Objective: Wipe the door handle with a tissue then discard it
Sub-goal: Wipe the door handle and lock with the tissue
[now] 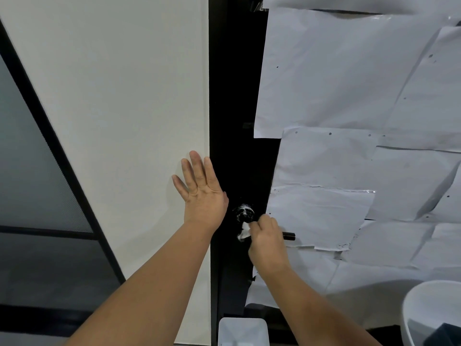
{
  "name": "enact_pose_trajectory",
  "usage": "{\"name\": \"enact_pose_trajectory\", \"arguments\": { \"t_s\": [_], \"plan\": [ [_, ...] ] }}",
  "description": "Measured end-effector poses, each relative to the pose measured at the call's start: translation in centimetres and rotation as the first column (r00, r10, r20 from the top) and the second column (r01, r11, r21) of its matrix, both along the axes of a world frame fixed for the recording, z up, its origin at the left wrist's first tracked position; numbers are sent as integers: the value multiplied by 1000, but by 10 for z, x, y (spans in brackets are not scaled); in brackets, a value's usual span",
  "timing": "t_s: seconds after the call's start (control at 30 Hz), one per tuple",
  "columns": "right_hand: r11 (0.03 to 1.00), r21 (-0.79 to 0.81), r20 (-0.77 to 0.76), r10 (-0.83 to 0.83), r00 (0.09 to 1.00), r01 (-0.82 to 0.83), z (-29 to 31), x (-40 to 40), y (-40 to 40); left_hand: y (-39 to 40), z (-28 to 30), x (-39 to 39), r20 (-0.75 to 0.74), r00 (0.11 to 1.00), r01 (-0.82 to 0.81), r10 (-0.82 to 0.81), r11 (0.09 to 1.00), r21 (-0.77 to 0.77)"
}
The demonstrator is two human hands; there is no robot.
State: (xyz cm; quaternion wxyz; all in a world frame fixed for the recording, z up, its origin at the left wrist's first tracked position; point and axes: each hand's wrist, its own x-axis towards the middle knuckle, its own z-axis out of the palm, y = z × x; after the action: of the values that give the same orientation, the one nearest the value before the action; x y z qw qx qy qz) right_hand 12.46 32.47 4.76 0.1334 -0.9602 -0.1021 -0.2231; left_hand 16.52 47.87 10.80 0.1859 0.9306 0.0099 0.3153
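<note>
The door handle [288,236] is a thin black bar, smooth and round like a stick, and it pokes out sideways from a shiny black door frame [237,121]. Only its tip shows past the right hand [268,242]. That hand is curled over the bar, fingers bent tight, pinching a small white tissue [245,229] that is soft and crumpled. The tissue sticks out on the left side of the hand, right at the base of the handle. Just above the tissue is a round lock knob [245,213], dark and glossy, with white smears on it. Left of the handle, the left hand [202,188] lies flat on a plain white wall panel [124,108], all fingers straight and spread, holding nothing. Right of the handle, the door is covered with big sheets of white paper [349,83], wrinkled, overlapping and dotted with small dark holes. I cannot read any writing on them. Below the handle stands a white square bin [243,330] with smooth plastic walls. Far off to the lower right of the handle is a rounded white tub [424,303].
</note>
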Motion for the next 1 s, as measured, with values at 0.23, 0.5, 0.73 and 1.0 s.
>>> {"name": "enact_pose_trajectory", "arguments": {
  "t_s": [0.23, 0.5, 0.73, 1.0],
  "plan": [
    [996, -79, 25, 49, 998, -47, -3, -2, -8, 0, 0, 0, 13, 1000, 2, -2, 1000, 11],
    [996, -43, -28, 81, 996, -82, 4, -1, 12, 1, -2, 1, 3, 1000, 2, -2, 1000, 4],
    [1000, -11, -17, 15, 1000, -15, -4, -2, -16, 0, -3, 2, 24, 1000, 2, -1, 1000, -6],
    [996, -5, -169, 86, 982, -88, 26, 27, 12, 1, -3, 3, 32, 999, -5, 4, 1000, 6]
  ]
}}
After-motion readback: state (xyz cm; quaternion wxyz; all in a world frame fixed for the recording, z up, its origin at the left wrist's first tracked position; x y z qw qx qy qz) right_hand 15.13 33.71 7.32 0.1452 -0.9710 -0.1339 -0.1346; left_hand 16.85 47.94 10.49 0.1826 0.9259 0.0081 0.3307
